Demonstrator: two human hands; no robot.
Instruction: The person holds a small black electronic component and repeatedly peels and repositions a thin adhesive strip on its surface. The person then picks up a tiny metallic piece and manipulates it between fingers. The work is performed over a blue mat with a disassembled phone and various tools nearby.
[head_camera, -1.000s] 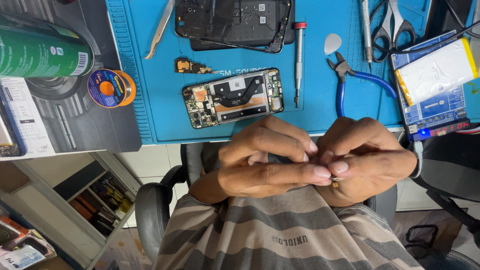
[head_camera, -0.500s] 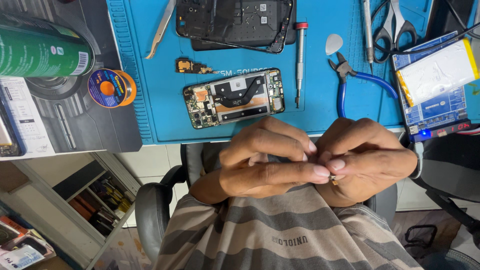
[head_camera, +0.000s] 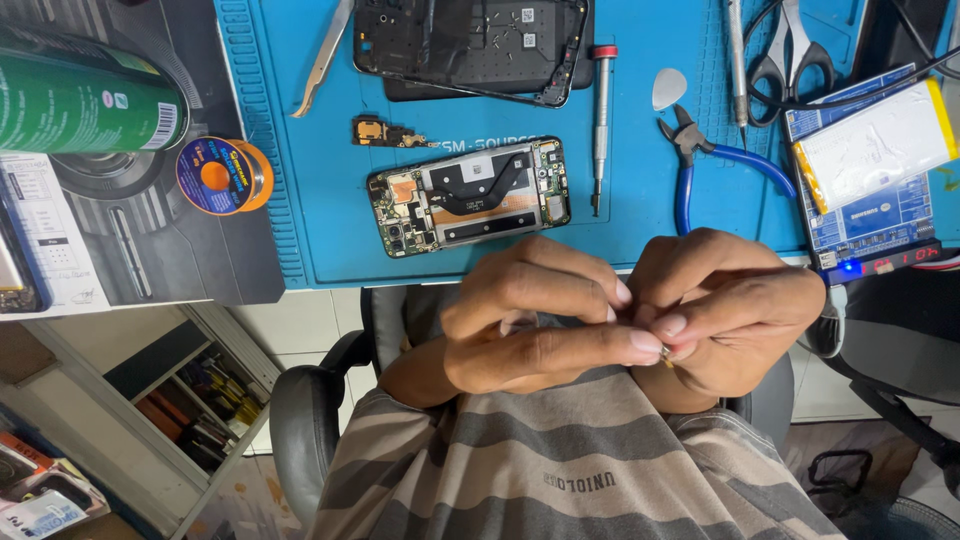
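My left hand (head_camera: 530, 325) and my right hand (head_camera: 725, 310) are pressed together in front of my striped shirt (head_camera: 560, 470), just below the desk edge. The fingertips of both pinch a tiny gold-coloured part (head_camera: 665, 357), mostly hidden by the fingers. On the blue work mat (head_camera: 330, 230) above my hands lies an opened phone (head_camera: 470, 195) with its circuit board showing. A black phone frame (head_camera: 470, 45) lies farther back.
A screwdriver (head_camera: 601, 120), metal tweezers (head_camera: 322, 60), a small board piece (head_camera: 385, 132), blue-handled pliers (head_camera: 715, 170), scissors (head_camera: 790, 50) and a pick (head_camera: 669, 88) lie on the mat. A solder spool (head_camera: 222, 175) and green can (head_camera: 85, 100) are left; a white battery (head_camera: 875, 130) right.
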